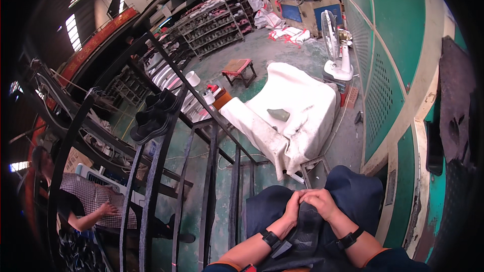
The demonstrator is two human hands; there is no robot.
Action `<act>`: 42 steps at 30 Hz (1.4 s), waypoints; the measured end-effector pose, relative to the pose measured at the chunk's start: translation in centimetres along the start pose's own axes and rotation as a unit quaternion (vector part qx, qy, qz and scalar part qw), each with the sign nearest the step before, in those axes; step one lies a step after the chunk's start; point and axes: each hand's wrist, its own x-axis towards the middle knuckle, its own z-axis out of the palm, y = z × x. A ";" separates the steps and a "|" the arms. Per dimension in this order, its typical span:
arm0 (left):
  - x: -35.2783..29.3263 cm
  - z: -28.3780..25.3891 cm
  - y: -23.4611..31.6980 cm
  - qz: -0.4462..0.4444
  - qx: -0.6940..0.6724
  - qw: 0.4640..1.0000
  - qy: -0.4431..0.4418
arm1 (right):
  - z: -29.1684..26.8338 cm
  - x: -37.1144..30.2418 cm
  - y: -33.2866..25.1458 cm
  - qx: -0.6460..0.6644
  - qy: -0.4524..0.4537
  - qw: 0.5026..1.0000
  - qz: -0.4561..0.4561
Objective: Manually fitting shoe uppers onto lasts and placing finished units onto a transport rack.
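My left hand [292,208] and my right hand [319,202] meet above my lap, fingers curled and touching, the right lying partly over the left. Whatever may be between the fingers is hidden. Just below them, between my thighs, shows a dark piece with a ribbed pattern [306,225]; I cannot tell its kind or whether the hands grip it. Beyond my knees stands a bulky form under a white cloth [307,95], with a small grey-green piece [278,115] lying on top.
Left of me, a dark metal rack [207,201] carries black shoes [151,121]. Past it is another person in a checked apron [96,196]. A green cabinet [388,85] lines the right side, near a white fan [335,50]. Farther off are a low stool [238,68] and loaded shelves [212,27].
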 end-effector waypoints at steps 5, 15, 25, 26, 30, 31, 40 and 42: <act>-1.7 1.7 1.3 -0.102 0.020 0.994 0.022 | -1.7 1.4 1.8 0.163 0.052 0.979 0.111; -12.7 4.9 2.1 -0.237 -0.201 0.951 -0.001 | -5.4 4.4 4.7 0.372 0.146 0.882 0.251; -15.2 5.2 1.5 -0.205 -0.231 0.950 0.042 | -3.4 3.8 3.9 0.319 0.172 0.891 0.274; -15.3 5.3 1.2 -0.190 -0.206 0.959 0.054 | -3.6 3.7 4.3 0.316 0.173 0.890 0.280; -15.4 4.0 0.3 -0.185 -0.235 0.954 0.020 | -2.9 3.5 3.5 0.291 0.168 0.902 0.270; -15.4 3.6 0.1 -0.181 -0.233 0.956 0.005 | -2.5 3.6 3.4 0.286 0.185 0.904 0.258; -15.4 2.3 -1.7 -0.190 -0.243 0.951 -0.013 | -1.5 2.7 1.8 0.254 0.207 0.910 0.253; -15.6 2.4 -1.9 -0.191 -0.239 0.952 -0.012 | -1.8 2.5 2.1 0.266 0.193 0.911 0.249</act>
